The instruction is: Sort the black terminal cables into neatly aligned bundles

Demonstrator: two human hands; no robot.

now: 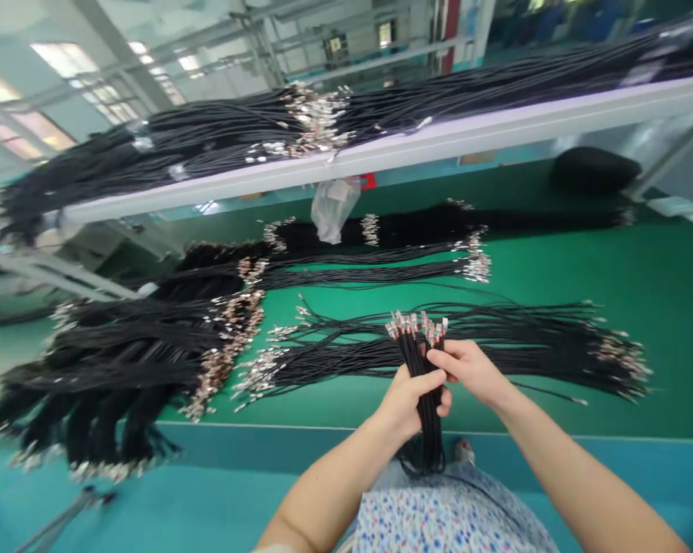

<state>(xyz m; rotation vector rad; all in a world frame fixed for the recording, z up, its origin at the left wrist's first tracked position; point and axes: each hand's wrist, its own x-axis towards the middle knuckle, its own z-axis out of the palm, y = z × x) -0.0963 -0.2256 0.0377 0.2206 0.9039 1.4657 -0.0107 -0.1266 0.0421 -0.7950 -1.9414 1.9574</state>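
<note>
A bundle of black cables (431,430) with metal terminals at its upper end stands upright before me, over the front edge of the green table. My left hand (407,399) is wrapped round the bundle, thumb across the front. On the bundle's right side, just below the terminals, my right hand (467,369) pinches some of the same cables between thumb and fingers. Behind both hands, loose black cables (335,357) lie lengthwise on the table, their metal ends at left and right. The bundle's lower end hangs down towards my lap.
Thick heaps of black cables (133,353) cover the table's left side, some hanging over its edge. More cable rows (369,269) lie further back. A raised shelf (392,157) loaded with cables crosses above, with a clear plastic bag (333,211) hanging under it. The green table (674,322) extends right.
</note>
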